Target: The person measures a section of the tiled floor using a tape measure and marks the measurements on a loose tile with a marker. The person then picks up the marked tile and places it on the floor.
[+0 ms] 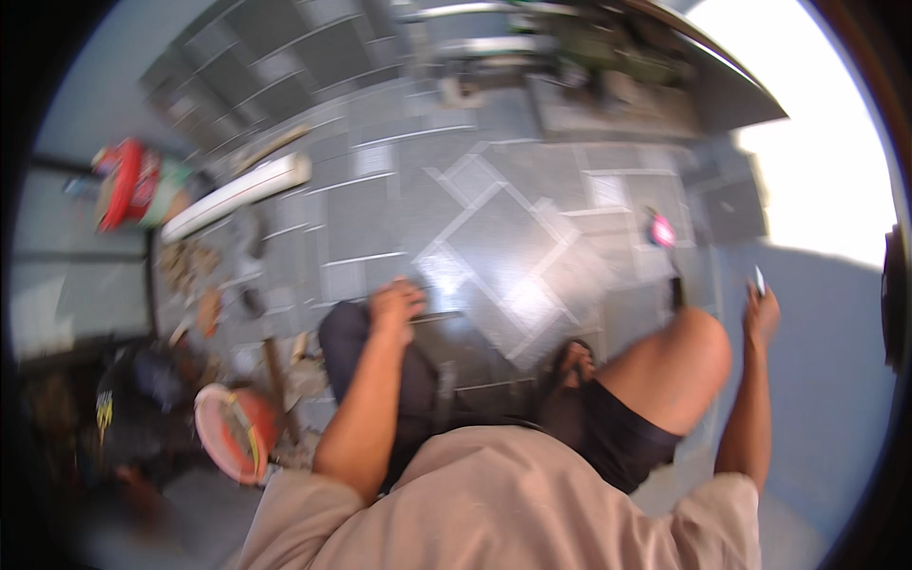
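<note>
Item in hand: a small, slim, pale object (760,279), located at 3 o'clock, well out from centre. It projects from the upper end of the right hand (762,313), whose fingers are closed around its lower part. Its exact kind cannot be determined at this size. The right forearm (747,404) is extended, beside a blue-grey surface (826,342).

The left hand (395,304) is near the centre, between 8 and 9 o'clock, at the left knee (344,328), which is covered in dark cloth. Its fingers appear loosely bent; owing to blur, I cannot tell whether they press together or pinch anything.

The bare right knee (705,347) lies between 3 and 4 o'clock, below a black garment leg (627,432) pushed up the thigh. The right foot (576,359), in a dark sandal, is at 4 o'clock. A beige shirt (503,499) occupies 6 o'clock.

The floor (356,214) is grey, patterned with paler rectangles and lines. A pink item (662,230), blurred, is between 2 and 3 o'clock. Toward 10 o'clock lies a white pipe-like length (237,198), with a red packet (142,185) near its outer end. At 8 o'clock is a red bucket (202,418) with a pale rim; a brown stick (276,380) stands just beside it.
</note>
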Demonstrator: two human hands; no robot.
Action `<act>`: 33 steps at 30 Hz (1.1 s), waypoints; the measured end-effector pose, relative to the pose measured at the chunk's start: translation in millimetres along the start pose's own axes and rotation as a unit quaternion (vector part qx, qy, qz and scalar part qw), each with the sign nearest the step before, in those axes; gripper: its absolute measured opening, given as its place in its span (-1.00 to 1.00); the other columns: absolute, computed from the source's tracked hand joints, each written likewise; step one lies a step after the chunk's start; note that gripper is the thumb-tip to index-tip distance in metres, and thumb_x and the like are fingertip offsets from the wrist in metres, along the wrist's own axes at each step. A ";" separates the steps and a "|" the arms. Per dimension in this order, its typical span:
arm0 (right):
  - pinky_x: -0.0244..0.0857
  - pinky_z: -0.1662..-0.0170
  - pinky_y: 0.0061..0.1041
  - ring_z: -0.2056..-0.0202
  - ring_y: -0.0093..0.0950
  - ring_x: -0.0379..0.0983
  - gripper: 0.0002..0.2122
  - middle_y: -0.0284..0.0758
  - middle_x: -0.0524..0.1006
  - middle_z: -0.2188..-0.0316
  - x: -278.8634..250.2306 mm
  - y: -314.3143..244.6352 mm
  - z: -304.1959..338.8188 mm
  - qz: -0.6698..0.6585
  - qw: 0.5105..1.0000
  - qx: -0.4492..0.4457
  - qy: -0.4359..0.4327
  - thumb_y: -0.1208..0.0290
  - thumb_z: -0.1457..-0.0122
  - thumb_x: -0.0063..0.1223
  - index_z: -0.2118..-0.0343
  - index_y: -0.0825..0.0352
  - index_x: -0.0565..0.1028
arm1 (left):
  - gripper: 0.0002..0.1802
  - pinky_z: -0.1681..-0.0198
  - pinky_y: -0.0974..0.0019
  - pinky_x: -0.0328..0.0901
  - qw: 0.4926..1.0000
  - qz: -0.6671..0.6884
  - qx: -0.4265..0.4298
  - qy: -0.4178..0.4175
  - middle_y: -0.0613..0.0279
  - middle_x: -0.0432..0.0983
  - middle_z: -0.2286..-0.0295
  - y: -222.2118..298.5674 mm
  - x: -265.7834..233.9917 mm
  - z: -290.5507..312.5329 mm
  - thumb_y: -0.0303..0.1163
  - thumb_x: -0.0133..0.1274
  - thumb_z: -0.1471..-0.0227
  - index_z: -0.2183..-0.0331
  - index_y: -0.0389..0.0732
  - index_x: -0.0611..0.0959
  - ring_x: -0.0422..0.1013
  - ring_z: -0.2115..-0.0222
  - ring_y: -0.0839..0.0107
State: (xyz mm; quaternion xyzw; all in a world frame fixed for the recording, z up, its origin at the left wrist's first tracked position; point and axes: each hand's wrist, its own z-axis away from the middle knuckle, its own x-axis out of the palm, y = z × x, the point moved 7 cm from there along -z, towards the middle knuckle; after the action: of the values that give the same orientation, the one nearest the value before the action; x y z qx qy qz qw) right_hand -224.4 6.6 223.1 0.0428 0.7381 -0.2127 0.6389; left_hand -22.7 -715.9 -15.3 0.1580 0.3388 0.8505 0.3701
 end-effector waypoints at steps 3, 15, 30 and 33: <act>0.43 0.27 -0.14 0.39 -0.11 0.58 -0.72 0.03 0.62 0.38 65.1 81.9 126.0 -0.257 0.956 0.086 -0.116 0.32 -0.28 0.11 0.13 0.48 0.56 | -0.79 0.31 0.21 0.49 0.997 -0.066 0.004 0.032 0.16 0.61 0.28 45.3 -10.9 -1.7 -0.38 0.17 -0.17 0.16 -0.21 0.58 0.58 0.33 0.28; 0.43 0.26 -0.13 0.37 -0.10 0.58 -0.72 0.03 0.62 0.38 100.8 105.9 392.5 -0.173 0.893 0.357 -0.215 0.32 -0.27 0.11 0.13 0.47 0.57 | -0.33 -0.34 0.07 0.19 0.800 -0.570 0.158 0.097 -0.30 0.34 -0.22 126.4 -72.8 -143.7 -0.13 0.10 -0.18 -0.17 -0.42 0.52 0.29 -0.26 -0.10; 0.43 0.24 -0.11 0.35 -0.08 0.58 -0.72 0.03 0.62 0.37 109.2 84.9 524.2 -0.141 0.840 0.468 -0.235 0.33 -0.26 0.12 0.13 0.47 0.57 | -0.50 -0.21 0.01 0.33 0.626 -0.770 0.120 -0.034 -0.32 0.54 -0.04 120.1 -45.2 -168.9 -0.27 0.00 -0.08 0.06 -0.44 0.70 0.46 -0.10 -0.17; 0.43 0.23 -0.11 0.35 -0.07 0.58 -0.72 0.03 0.62 0.36 106.2 82.0 514.1 -0.137 0.847 0.463 -0.225 0.33 -0.26 0.13 0.14 0.47 0.57 | -0.50 -0.19 0.02 0.34 0.638 -0.760 0.122 -0.018 -0.33 0.55 -0.02 121.1 -37.0 -160.0 -0.27 0.04 -0.06 0.06 -0.44 0.70 0.48 -0.09 -0.16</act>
State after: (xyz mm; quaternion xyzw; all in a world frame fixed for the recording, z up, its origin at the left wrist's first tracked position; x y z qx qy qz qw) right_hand 259.5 -130.8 51.9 0.1832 0.3887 -0.6185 0.6579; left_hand -144.1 -876.7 -47.2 -0.0965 0.4330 0.2169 0.8696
